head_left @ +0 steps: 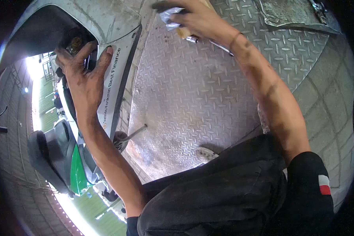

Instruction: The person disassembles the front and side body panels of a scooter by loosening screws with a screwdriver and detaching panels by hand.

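Observation:
At the left, my left hand (82, 74) rests against the opening in the white vehicle panel (116, 70), fingers spread apart. A round brownish part (74, 44) shows inside the dark opening by its fingertips; I see nothing held. Near the top edge, my right hand (194, 17) reaches over the metal plate, its fingers blurred. A crumpled clear plastic bag (170, 17) lies under or between those fingers, and whether they grip it is unclear. Just below are a yellowish piece (182, 32), a small silver socket (192, 39) and a thin metal rod (222, 48).
Diamond-patterned metal plate (177, 98) covers the middle. A worn metal tray (291, 13) with tools sits at the top right. A bent metal bar (135, 132) stands at the plate's left edge. Behind on the left is a black seat (53, 145) with green bodywork (78, 171).

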A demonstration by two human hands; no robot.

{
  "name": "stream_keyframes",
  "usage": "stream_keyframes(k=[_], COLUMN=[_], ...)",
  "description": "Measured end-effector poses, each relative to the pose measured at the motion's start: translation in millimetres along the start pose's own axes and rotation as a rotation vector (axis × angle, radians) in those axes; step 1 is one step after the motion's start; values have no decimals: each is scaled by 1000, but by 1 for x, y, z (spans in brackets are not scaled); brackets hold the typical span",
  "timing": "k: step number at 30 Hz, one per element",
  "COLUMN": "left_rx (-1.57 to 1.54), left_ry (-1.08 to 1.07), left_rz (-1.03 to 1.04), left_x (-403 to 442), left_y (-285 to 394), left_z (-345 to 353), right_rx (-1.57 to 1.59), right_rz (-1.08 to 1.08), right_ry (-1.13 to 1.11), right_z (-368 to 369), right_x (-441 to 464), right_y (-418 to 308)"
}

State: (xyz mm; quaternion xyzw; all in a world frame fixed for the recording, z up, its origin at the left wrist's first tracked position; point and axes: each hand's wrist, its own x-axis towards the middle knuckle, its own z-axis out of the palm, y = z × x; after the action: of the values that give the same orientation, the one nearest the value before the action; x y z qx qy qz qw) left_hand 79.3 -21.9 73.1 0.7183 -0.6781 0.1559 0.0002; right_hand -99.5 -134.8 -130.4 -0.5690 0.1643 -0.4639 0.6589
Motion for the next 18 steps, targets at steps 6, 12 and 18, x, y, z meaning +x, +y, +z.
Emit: stream_keyframes(k=[6,12,18], left_rx=[3,33,-25], left_ry=[-33,52,-48], left_rz=[-17,-9,-90], left_x=[0,-4,-3], left_y=[12,14,15], left_z=[-5,0,-8], right_rx=[-146,-537,-271], right_rz=[198,267,163], right_ry=[152,230,142], right_z=[-36,-35,31], right_x=[-55,-97,-81], right_y=[16,26,21])
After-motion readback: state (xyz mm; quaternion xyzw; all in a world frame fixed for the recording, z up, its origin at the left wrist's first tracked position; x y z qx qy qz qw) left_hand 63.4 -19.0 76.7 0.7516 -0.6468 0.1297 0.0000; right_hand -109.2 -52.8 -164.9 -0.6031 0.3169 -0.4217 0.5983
